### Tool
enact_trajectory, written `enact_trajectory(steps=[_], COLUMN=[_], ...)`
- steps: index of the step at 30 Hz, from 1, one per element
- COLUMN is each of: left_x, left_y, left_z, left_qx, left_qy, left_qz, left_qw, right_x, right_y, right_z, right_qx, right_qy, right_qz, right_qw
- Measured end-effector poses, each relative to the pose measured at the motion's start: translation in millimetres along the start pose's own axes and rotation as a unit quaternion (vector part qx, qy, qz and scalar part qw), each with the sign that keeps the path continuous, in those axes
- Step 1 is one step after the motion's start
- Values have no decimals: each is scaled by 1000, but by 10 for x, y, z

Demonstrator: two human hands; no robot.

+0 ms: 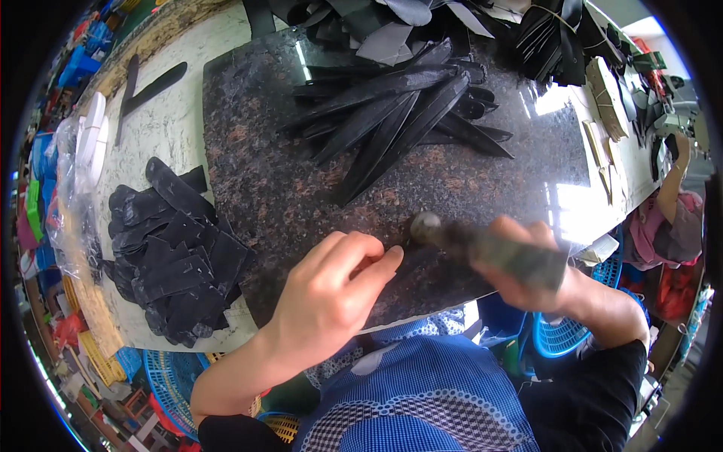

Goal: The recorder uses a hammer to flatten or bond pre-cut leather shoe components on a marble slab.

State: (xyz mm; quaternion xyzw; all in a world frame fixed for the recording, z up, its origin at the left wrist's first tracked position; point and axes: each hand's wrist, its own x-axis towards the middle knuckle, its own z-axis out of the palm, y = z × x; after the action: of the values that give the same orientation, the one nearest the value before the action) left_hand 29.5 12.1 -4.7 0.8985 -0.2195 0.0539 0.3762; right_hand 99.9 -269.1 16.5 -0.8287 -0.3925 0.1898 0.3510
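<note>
My left hand (331,290) is closed low over a dark stone slab (248,181), thumb and forefinger pinched at the end of a black strip (423,265) that barely stands out from the stone. In my right hand (520,290) is a hammer (427,227), smeared by motion, its rounded metal head close to the left fingertips and above the strip. Whether the head touches the strip I cannot tell. Farther back on the slab lies a fanned pile of long, pointed black strips (407,113).
Flat black pieces (177,264) are heaped left of the slab on the white table (151,135). Dark offcuts (384,45) and a tied black bundle (550,41) lie at the back. Blue baskets (561,335) stand below the near edge. Another person's arm (670,181) shows far right.
</note>
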Motion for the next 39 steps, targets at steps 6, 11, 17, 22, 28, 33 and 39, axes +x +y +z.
enact_trajectory(steps=[6, 11, 17, 22, 28, 33, 39], left_x=[-97, -161, -41, 73, -102, -205, -190], left_y=[64, -44, -150, -116, -29, -65, -107], left_z=[49, -30, 7, -36, -97, -40, -303], left_qx=[90, 30, -5, -13, 2, 15, -59], left_qy=[29, 19, 38, -1, -21, 24, -74], left_qz=[42, 25, 43, 25, 32, 25, -5], left_qw=[995, 999, 998, 1000, 999, 999, 995], right_x=[-3, -15, 156, -44, 12, 150, 265], right_y=[-202, -117, -206, -98, -115, -240, -319], right_z=[5, 125, -2, 132, 140, 74, 106], right_qx=[-15, 91, 21, -95, 21, 28, -11], right_qy=[-20, 25, 87, 40, 51, 37, 45], right_qz=[5, 2, 122, 7, -15, 62, 21], right_qw=[1000, 996, 989, 995, 998, 997, 999])
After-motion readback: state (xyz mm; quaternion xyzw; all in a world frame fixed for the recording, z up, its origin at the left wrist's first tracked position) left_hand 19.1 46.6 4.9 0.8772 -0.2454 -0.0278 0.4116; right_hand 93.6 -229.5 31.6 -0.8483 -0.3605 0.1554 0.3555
